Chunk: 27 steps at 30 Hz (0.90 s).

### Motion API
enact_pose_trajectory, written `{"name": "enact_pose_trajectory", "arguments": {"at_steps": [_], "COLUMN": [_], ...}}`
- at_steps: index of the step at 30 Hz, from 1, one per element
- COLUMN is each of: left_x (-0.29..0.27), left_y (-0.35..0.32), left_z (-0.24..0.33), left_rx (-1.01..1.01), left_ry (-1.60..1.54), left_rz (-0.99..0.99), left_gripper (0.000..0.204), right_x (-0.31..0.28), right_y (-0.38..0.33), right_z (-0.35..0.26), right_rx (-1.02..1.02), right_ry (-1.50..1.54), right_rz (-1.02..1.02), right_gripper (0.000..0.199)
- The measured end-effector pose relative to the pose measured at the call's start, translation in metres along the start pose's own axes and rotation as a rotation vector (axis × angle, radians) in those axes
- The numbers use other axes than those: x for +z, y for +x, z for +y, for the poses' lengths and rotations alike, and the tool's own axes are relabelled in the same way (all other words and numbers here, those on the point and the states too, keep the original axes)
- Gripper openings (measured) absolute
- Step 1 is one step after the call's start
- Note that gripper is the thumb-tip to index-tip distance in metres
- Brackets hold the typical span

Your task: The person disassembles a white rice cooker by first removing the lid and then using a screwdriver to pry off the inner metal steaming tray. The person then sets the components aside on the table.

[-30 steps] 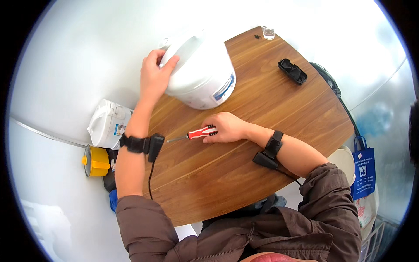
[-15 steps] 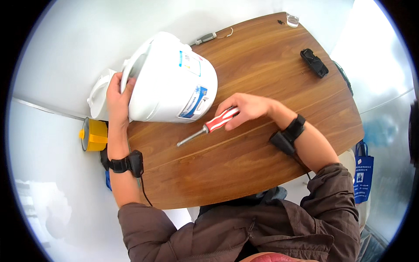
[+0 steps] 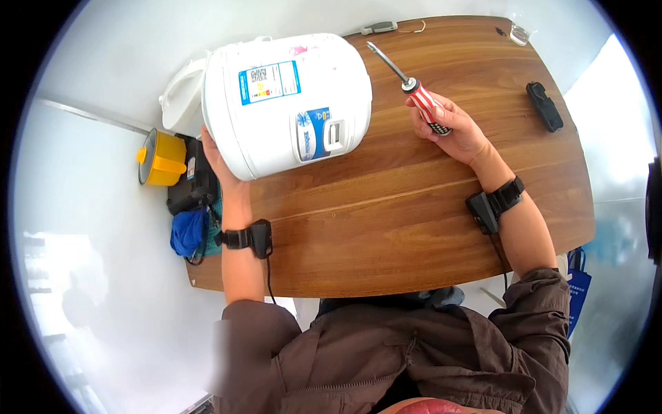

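Observation:
A white rice cooker (image 3: pixel 276 127) lies tipped over at the left of the wooden table, its labelled side and front button facing up toward me. My left hand (image 3: pixel 221 162) grips its lower left end; the fingers disappear behind the body. In my right hand (image 3: pixel 455 131), raised over the table to the right of the cooker, is a screwdriver (image 3: pixel 424 103) with a red and white striped handle. Its metal shaft points up and to the left, away from me, touching nothing. The fingers are wrapped round the handle.
Beyond the cooker's left end is a white handled part (image 3: pixel 183 96). A yellow pot (image 3: pixel 164 162), black case (image 3: pixel 193 183) and blue cloth (image 3: pixel 187 233) sit at left. Along the far edge are a grey-handled tool (image 3: pixel 379 28) and clear glass (image 3: pixel 519 33). A black holder (image 3: pixel 545 107) lies right.
The cooker has rolled, bringing its label and button further into view. My right hand has moved right and away from me, and the screwdriver tip has swung from pointing near-left to far-left.

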<state>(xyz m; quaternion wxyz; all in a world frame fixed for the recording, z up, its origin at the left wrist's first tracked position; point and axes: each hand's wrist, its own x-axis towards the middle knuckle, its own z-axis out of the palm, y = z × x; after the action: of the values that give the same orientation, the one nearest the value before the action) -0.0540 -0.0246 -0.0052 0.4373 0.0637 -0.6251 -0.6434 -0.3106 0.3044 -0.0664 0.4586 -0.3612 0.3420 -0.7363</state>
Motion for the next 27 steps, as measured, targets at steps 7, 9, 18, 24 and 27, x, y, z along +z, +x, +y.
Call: {"name": "enact_pose_trajectory", "arguments": {"at_steps": [7, 9, 18, 24, 27], "left_x": [-0.007, -0.009, -0.012, -0.015, -0.013], "left_y": [-0.010, -0.012, -0.017, -0.021, -0.023], "left_z": [-0.045, -0.053, -0.069, -0.069, -0.067], "left_rx": [-0.185, -0.198, -0.245, -0.231, -0.185], "left_ry": [-0.400, -0.395, -0.300, -0.192, -0.099], "left_rz": [0.133, 0.129, 0.093, 0.086, 0.080], "left_gripper": [0.040, 0.040, 0.040, 0.041, 0.041], "right_x": [0.004, 0.004, 0.000, -0.004, 0.001], "right_y": [0.000, 0.000, -0.001, -0.002, 0.000], "right_z": [-0.003, -0.003, 0.000, -0.001, 0.000], "right_rx": [0.031, 0.022, 0.040, 0.045, 0.026], "right_ry": [-0.091, -0.057, 0.014, -0.033, -0.017], "right_rz": [-0.002, 0.016, 0.124, 0.151, 0.155], "right_gripper": [0.063, 0.055, 0.056, 0.057, 0.053]}}
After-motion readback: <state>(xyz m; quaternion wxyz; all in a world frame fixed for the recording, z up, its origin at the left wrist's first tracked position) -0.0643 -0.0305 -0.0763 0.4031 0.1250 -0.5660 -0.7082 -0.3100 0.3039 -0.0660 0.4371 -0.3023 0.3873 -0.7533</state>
